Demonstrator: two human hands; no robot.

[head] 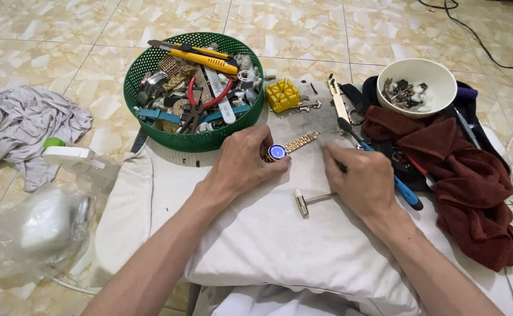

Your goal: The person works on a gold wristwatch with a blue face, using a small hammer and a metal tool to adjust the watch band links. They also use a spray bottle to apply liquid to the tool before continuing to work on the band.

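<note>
A gold-banded wristwatch point(280, 151) with a blue dial is lying on a white pillow point(268, 234), and the left hand point(246, 161) is closing its fingers around the case, pinning it to the cloth while the metal band is trailing out to the right of the watch. Just right of the watch, the right hand point(364, 181) is pinching a thin dark tool, its tip pointing toward the band; the grip is narrow. Below the watch, between the two hands, a small white-headed hammer point(306, 201) is resting free. Above the watch, a green mesh basket point(151, 70) is holding pliers, straps and a yellow knife. A yellow block point(282, 95) is sitting above the watch, beside the basket. Farther right of the watch, a blue-handled screwdriver point(405, 193), a maroon towel point(473, 181) and a white bowl point(443, 96) of small parts are crowding the pillow's edge.
</note>
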